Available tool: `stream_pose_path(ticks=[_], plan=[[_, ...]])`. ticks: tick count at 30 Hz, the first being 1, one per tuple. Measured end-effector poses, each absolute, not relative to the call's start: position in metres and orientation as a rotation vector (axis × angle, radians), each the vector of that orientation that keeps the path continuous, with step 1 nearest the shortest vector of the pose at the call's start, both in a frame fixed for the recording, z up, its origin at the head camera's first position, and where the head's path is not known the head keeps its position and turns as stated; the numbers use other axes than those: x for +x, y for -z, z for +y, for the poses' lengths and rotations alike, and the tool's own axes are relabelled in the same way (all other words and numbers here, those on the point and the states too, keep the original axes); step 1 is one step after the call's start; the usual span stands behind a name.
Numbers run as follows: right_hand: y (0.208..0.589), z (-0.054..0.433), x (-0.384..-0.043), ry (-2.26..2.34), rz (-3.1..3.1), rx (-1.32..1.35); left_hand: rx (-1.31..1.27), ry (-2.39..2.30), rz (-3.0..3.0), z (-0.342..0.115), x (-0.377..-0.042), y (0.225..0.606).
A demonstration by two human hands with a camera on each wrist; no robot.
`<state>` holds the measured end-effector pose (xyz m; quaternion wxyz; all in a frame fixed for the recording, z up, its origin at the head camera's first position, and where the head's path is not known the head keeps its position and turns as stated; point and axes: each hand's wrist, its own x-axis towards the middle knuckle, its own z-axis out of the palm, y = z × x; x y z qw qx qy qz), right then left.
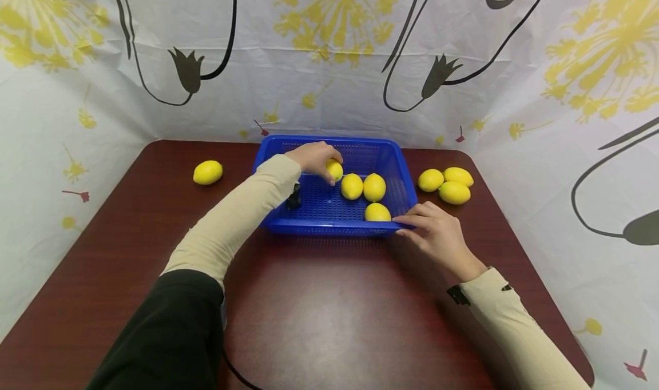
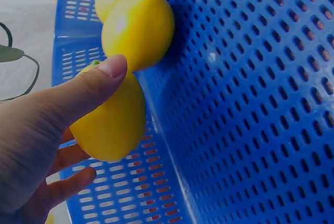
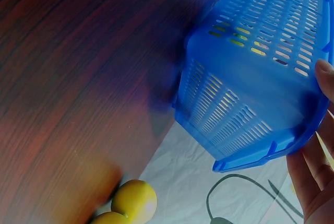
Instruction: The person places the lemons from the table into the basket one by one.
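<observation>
Inside a blue plastic basket (image 1: 319, 226), my left hand (image 1: 315, 158) holds a lemon (image 1: 334, 171) between thumb and fingers. The left wrist view shows the thumb lying over this lemon (image 2: 112, 125), close to the basket's slotted wall. Beside it in the basket are more lemons, one (image 1: 352, 186) nearest the held one, another (image 1: 374, 187) to its right and a third (image 1: 378, 212) by the near wall. My right hand (image 1: 435, 230) pinches the basket's near right corner, thumb outside and fingers at the rim, as the right wrist view also shows.
On the brown table (image 1: 309, 310), a single lemon (image 1: 208, 172) lies left of the basket. Right of it sits a group of three lemons (image 1: 455, 192). A patterned cloth (image 1: 329, 104) hangs behind and along the sides. A dark cable (image 1: 237, 373) runs near the front edge.
</observation>
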<state>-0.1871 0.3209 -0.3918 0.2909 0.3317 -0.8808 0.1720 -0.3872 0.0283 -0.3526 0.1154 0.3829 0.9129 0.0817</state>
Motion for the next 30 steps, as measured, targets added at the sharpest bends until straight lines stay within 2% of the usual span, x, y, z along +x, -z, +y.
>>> stream_pose_path(ticks=[30], plan=[[0.393,0.321,-0.188,-0.463,-2.33,0.888,1.092,-0.127,2.605,0.036,-0.386,0.372]])
